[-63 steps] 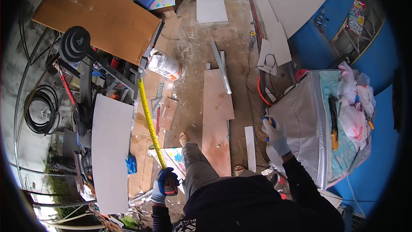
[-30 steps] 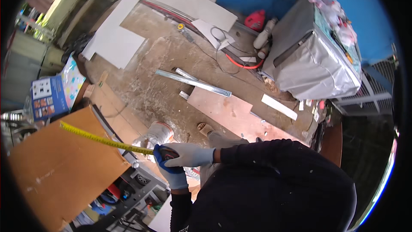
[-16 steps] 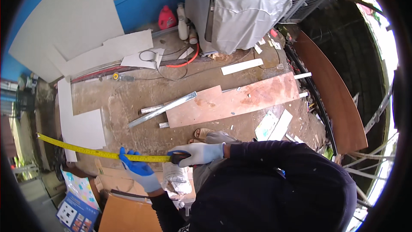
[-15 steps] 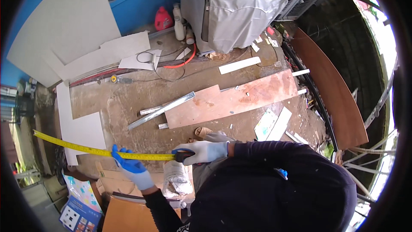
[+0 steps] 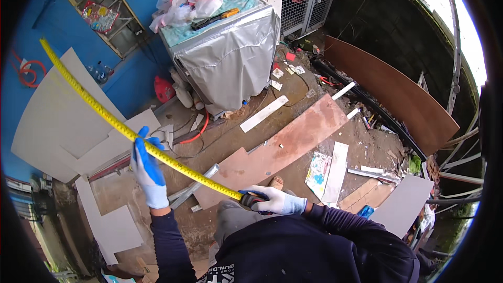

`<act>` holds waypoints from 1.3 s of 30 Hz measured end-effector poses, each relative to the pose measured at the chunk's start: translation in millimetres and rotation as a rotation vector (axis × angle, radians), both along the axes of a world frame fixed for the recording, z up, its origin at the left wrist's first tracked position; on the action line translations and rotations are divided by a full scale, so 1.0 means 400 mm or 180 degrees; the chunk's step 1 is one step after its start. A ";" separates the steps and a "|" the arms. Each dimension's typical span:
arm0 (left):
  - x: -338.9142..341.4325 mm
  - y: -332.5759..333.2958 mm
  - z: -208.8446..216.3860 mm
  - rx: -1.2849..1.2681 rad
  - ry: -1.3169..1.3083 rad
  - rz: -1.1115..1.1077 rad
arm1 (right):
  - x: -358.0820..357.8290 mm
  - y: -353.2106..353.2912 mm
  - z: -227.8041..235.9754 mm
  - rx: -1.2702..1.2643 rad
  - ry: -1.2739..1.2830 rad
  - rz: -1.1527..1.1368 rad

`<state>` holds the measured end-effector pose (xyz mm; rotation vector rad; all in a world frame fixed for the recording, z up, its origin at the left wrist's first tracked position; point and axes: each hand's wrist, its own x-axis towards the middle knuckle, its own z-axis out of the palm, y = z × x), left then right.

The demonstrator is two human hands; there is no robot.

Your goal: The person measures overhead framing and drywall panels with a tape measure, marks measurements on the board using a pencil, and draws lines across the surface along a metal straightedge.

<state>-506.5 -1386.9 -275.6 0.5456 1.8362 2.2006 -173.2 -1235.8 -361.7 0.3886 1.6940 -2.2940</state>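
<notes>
My right hand (image 5: 277, 200), in a white and blue work glove, grips the dark case of a tape measure (image 5: 250, 199) close to my body. From it a long yellow blade (image 5: 191, 172) runs out to the upper left, its free end in the air before the blue wall. My left hand (image 5: 149, 170), gloved with blue-coated fingers, holds the blade partway along, between thumb and fingers. Below the blade on the floor lies a long reddish-brown board (image 5: 283, 144) with a notch in its edge. A metal bar (image 5: 194, 187) lies by that board's near end.
Pale sheets (image 5: 57, 110) lean on the blue wall at left, and a cut white panel (image 5: 112, 233) lies nearer. A silver-covered cabinet (image 5: 230, 55) stands at the back with plastic bags on top. A curved brown panel (image 5: 387, 94) and scraps (image 5: 270, 114) lie to the right.
My view has turned toward the left and farther out. The blade, still held in both hands, now slants upward to the left, and my left hand is raised farther forward.
</notes>
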 end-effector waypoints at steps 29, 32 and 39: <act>-0.055 1.204 -0.327 -0.0294 -0.1177 -0.2676 | -0.636 1.617 0.600 0.1006 0.2072 -0.3435; -0.203 1.315 -0.295 -0.0340 -0.0984 -0.3146 | -0.768 1.837 0.783 0.1262 0.2281 -0.3534; -0.326 1.427 -0.085 -0.0893 -0.0278 -0.2847 | -0.919 2.242 1.115 0.1559 0.2446 -0.3649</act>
